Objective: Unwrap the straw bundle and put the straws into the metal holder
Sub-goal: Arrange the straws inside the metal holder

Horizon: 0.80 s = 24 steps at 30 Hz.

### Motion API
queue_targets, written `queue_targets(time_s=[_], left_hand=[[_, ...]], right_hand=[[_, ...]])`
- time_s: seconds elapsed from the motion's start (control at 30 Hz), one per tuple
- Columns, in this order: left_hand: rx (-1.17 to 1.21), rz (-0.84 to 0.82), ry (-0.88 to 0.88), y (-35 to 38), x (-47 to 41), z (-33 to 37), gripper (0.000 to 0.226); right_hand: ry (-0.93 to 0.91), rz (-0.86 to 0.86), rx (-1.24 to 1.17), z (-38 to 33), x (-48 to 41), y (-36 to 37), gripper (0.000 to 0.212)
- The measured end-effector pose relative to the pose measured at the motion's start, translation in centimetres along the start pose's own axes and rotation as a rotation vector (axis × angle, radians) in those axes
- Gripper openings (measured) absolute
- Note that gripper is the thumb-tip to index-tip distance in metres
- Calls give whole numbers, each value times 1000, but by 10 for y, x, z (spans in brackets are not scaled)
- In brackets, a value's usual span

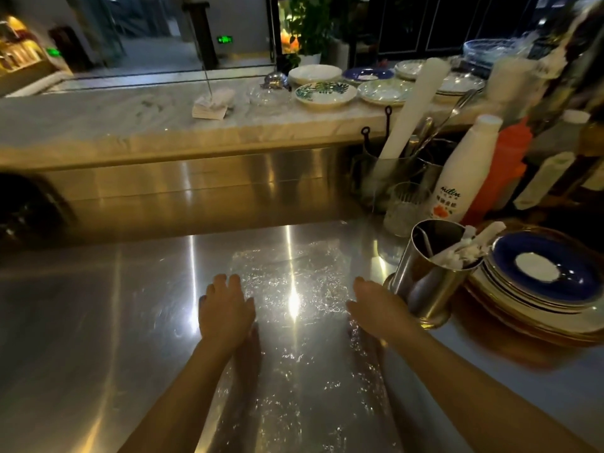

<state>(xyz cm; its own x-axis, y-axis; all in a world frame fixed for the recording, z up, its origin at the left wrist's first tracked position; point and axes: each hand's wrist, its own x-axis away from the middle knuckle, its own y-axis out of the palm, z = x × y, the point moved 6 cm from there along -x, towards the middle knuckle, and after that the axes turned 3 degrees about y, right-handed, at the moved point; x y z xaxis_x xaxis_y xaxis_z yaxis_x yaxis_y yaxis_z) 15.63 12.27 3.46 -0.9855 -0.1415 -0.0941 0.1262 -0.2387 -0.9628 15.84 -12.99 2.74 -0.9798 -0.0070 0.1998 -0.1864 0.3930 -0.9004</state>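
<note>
Your two hands are apart, each with its fingers straight and holding nothing. Your left hand point(225, 308) lies palm down on the steel counter point(98, 305), its thumb side over the left edge of the clear plastic wrap point(294, 279). Your right hand point(376, 308) rests on the right edge of the same wrap, fingers pointing away from you. Whether its palm lies fully flat is hard to tell.

The wrap is spread open and crinkled on the counter between your hands. It runs from beyond your fingertips back toward you between your forearms, with a bright light reflecting off its middle.

The straws point(464, 250) are not on the wrap. They are white, and they stand bunched in the metal holder point(428, 282), leaning toward its right rim with their tops sticking out above it. The holder stands on the counter just to the right of your right hand. Its base is close beside the outer edge of that hand, and you cannot tell from here whether they touch.

Right of the holder, and just beside it, is a stack of plates point(539, 308) with a blue one on top. Behind the holder stand a clear glass point(405, 204), a white bottle point(464, 178) and an orange bottle point(503, 165). Further back is a container with a long white roll point(415, 106) and some utensils in it. Beyond the counter is a raised marble ledge point(130, 119) with several more dishes at its right end.
</note>
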Motion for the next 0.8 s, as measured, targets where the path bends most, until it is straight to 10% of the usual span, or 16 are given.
queue_targets(time_s=[0.23, 0.53, 0.8], left_hand=[[396, 72, 342, -56, -12, 117, 23], [553, 62, 771, -75, 11, 258, 15], [562, -9, 915, -39, 23, 308, 38]], right_hand=[[-240, 324, -112, -26, 26, -109, 22], [-92, 755, -170, 55, 56, -189, 17], [-103, 703, -141, 89, 59, -175, 32]])
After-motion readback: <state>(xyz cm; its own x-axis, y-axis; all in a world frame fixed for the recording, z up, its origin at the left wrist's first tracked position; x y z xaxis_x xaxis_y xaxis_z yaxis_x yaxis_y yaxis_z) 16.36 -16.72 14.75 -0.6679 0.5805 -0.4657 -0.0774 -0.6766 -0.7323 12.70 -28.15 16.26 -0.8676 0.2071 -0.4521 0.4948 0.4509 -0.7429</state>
